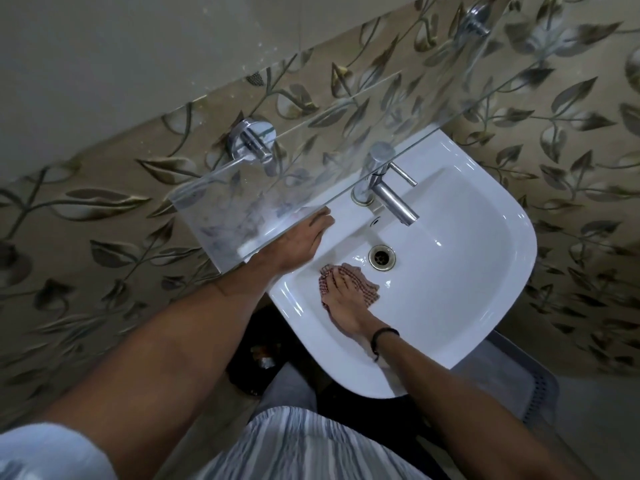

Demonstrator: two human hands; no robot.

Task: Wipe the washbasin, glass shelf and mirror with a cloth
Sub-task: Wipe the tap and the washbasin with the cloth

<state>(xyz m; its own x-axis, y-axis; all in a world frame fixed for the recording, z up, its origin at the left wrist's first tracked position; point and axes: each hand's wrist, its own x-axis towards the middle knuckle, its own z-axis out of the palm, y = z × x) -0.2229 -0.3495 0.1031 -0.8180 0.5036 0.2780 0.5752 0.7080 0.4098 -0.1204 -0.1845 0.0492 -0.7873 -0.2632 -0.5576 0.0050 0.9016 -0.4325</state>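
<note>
Cloth (pixel 371 289) under right hand (pixel 346 295) in washbasin (pixel 457 278), beside drain (pixel 381 257)

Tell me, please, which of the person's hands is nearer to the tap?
Left. The left hand rests on the washbasin rim just beside the tap; the right hand presses the cloth farther off, down in the bowl near the drain.
</note>
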